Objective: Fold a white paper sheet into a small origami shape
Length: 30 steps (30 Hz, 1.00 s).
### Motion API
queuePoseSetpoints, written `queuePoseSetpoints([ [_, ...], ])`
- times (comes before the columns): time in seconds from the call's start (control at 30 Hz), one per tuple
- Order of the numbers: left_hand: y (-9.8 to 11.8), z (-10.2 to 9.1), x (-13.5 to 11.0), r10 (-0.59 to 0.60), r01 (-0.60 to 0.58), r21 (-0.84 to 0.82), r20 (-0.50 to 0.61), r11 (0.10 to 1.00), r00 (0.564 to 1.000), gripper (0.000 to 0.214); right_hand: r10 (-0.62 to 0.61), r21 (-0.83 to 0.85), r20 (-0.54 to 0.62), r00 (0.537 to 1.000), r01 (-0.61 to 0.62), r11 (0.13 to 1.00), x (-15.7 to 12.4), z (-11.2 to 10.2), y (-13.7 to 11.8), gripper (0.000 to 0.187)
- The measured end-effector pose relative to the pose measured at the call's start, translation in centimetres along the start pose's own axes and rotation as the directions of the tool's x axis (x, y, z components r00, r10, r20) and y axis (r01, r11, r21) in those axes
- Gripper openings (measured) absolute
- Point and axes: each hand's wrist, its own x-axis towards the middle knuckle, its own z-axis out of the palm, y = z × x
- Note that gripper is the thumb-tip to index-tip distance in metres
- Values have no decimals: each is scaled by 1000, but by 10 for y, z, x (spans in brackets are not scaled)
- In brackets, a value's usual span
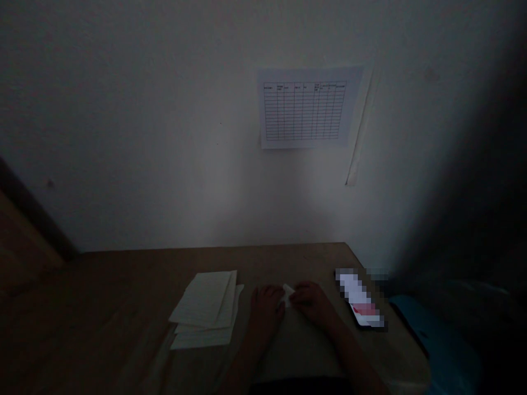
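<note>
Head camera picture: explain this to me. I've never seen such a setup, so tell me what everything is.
There is no machine here. This single, dim picture comes from a camera worn on a person's head, looking forward and down. The bare hands are the person's own: the left hand and the right hand pinch a folded white corner of a pale sheet on a wooden table. To the left of the hands lies a stack of white papers; to the right, what looks like a phone, pixelated. A ruled grid chart hangs on the wall ahead.
</note>
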Motion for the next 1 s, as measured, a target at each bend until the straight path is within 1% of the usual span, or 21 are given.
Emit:
queuePoseSetpoints([
  [0.13,-1,0,0,4,-4,-8,3,1000,1000,32,20,31,-2,1000,-20,999,0,-1,-5,20],
  [0.3,0,-2,1,30,-31,-22,-28,999,999,23,25,17,0,1000,-25,1000,-1,-4,-13,20],
  [0.4,1,-3,3,48,-48,-18,-32,999,998,21,28,20,25,999,-28,999,-1,-3,-9,17],
  [0.5,1,-3,3,57,-58,-41,-32,997,998,21,34,32,20,999,-35,999,0,1,0,12],
  [0.63,-1,-3,4,79,-82,-78,-34,994,996,25,53,41,56,997,-55,998,2,4,5,13],
  [0.7,-1,-4,4,81,-84,-84,-33,993,996,27,60,44,47,997,-62,997,2,4,4,13],
  [0.8,1,-6,3,72,-75,-84,-33,994,997,27,64,54,13,998,-64,996,1,3,-1,12],
  [0.87,3,-7,3,53,-57,-87,-38,995,998,26,59,66,17,998,-60,996,0,1,-3,12],
  [1.0,7,-7,3,6,-11,-93,-55,996,998,19,49,76,-5,999,-49,996,-2,0,-4,13],
])
